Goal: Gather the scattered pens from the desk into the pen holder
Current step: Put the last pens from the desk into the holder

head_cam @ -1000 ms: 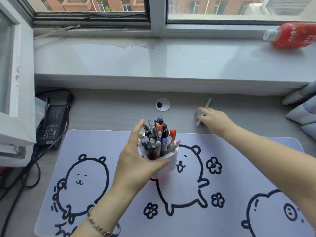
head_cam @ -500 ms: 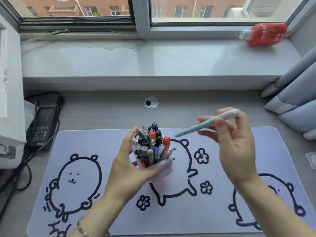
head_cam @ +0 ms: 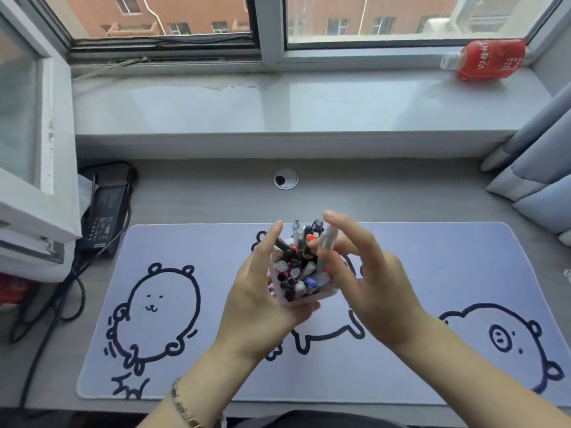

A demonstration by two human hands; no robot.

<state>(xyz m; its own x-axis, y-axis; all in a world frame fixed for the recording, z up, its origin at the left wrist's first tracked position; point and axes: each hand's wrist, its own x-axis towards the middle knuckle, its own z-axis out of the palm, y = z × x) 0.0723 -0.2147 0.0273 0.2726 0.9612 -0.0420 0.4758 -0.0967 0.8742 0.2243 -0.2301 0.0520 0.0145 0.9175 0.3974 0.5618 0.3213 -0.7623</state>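
A white pen holder (head_cam: 304,299) packed with several pens stands on the lilac desk mat (head_cam: 191,242). My left hand (head_cam: 262,291) wraps around the holder's left and front sides. My right hand (head_cam: 367,279) is at the holder's right rim, thumb and fingers pinching a pale blue pen (head_cam: 327,242) that stands nearly upright with its lower end down among the other pens. The pen's lower part is hidden by the others.
A black power adapter (head_cam: 103,214) with cables lies at the desk's left. A cable grommet (head_cam: 286,179) sits behind the mat. A red bottle (head_cam: 488,58) lies on the windowsill. Grey curtain folds (head_cam: 537,168) hang at the right.
My right hand picked the pale blue pen up from the desk behind the mat, carried it left and stood it in the holder. My left hand has kept hold of the holder.
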